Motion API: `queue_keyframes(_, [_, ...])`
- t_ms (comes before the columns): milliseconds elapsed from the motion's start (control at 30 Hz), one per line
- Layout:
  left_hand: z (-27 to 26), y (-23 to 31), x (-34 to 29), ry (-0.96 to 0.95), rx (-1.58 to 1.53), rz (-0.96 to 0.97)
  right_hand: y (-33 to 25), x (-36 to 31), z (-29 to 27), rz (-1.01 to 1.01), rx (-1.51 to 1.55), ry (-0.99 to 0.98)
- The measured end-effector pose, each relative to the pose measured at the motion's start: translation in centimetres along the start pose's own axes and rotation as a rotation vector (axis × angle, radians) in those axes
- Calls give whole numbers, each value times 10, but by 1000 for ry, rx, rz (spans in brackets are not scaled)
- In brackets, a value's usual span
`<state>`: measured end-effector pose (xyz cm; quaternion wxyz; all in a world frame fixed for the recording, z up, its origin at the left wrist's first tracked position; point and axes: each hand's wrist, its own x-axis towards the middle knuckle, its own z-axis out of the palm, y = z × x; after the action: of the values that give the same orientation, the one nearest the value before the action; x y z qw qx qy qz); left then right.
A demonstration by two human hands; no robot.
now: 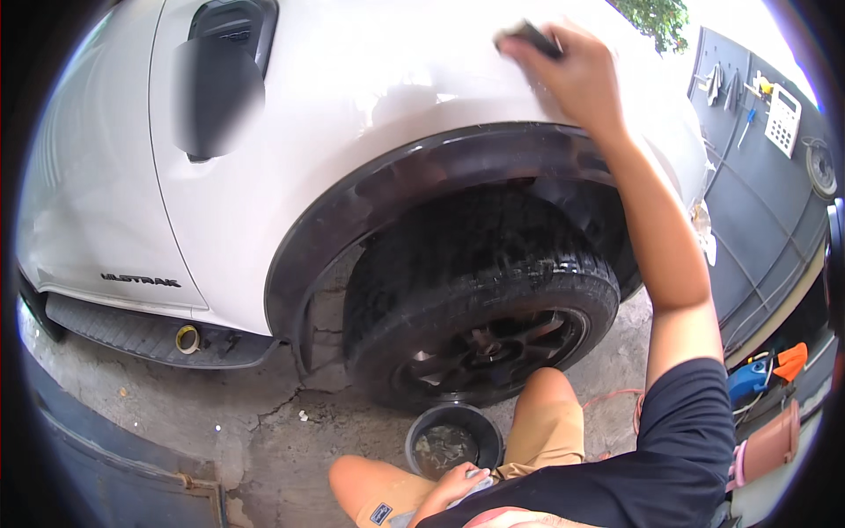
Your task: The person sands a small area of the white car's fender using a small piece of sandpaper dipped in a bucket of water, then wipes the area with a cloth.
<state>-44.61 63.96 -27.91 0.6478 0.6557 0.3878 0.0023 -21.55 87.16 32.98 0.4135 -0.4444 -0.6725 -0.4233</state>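
My right hand (pixel 581 77) is raised at the upper right, its fingers closed around a small dark block (pixel 531 40) with a paler end. It is up against the white fender (pixel 352 66) of a vehicle, above the dark wheel arch trim (pixel 387 176); whether the block touches the paint is unclear. Low in front of me, my left hand (pixel 459 483) is curled beside a dark bucket (pixel 488 431) holding murky water. Something pale shows at its fingers, too small to name. Below the arch stands the black tyre (pixel 378 304), its wheel turned outward.
A yellow tape roll (pixel 187 349) sits on the side step (pixel 123 327) at left. Tools hang on a grey metal wall (pixel 757 198) at right. Near my right elbow are a blue and orange item (pixel 748 380) and a brownish-pink pot (pixel 770 447). The concrete floor (pixel 273 440) is cracked.
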Motion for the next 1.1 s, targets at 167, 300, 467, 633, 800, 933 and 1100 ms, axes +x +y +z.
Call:
queue_keyframes(167, [9,4,4,15,27,48,12,28,10,-20,102,28])
queue_keyframes(300, [3,3,-2,2,63,-32,3,-6,-4,43,2,2])
queue_keyframes(467, [11,12,8,-4,76,-21,20,45,11,-113,225,104])
queue_keyframes(633, [5,7,-1,14,92,-49,14,-8,-13,61,-20,-5])
queue_keyframes(800, [14,4,6,-7,81,-21,0,33,-6,236,338,69])
queue_keyframes(933, [12,1,3,4,52,-70,-3,-15,-24,212,269,42])
queue_keyframes(1100, [10,9,12,-10,78,-19,22,22,-1,77,200,182])
